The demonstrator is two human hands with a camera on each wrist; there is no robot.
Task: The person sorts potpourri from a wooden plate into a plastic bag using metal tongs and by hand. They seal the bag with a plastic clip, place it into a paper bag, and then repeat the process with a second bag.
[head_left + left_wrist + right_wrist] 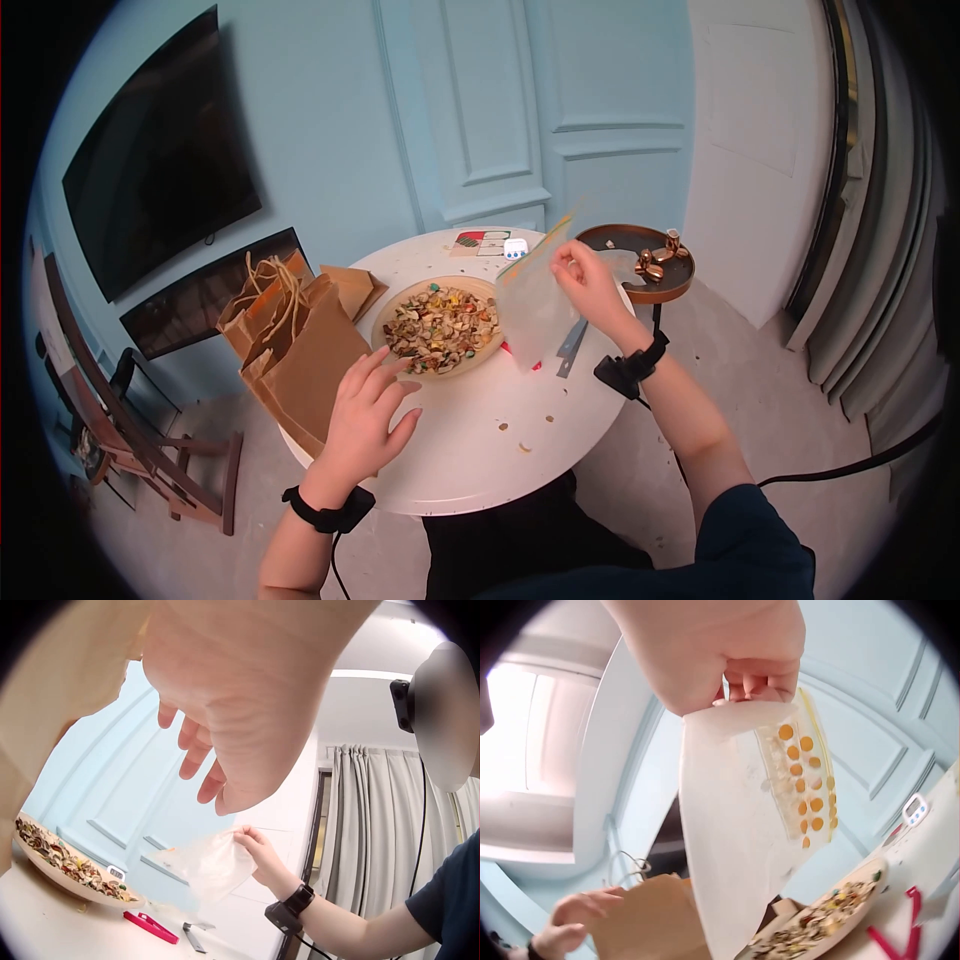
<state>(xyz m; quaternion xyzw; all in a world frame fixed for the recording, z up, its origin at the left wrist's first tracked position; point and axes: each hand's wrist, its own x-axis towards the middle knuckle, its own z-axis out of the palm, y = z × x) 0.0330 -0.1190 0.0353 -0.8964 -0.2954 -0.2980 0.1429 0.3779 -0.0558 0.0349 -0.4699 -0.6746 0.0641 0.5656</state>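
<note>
My right hand (590,285) pinches the upper edge of a translucent zip bag (525,312), which hangs over the right part of the table. Orange dots (816,804) run near its zip edge in the right wrist view. My left hand (365,415) holds nothing; its fingers are spread, palm down, near the front-left rim of a round plate (470,370). A mix of small dried, chip-like pieces (440,325) covers the plate. Beside the left hand stands a large brown paper bag (320,350) with twisted handles.
A metal blade-like tool (570,345) and a V-shaped red tool (911,930) lie right of the plate. Behind are a small white timer (515,249) and a printed card (480,243). Crumbs (503,427) dot the front. A side table (660,297) bears copper-coloured ornaments.
</note>
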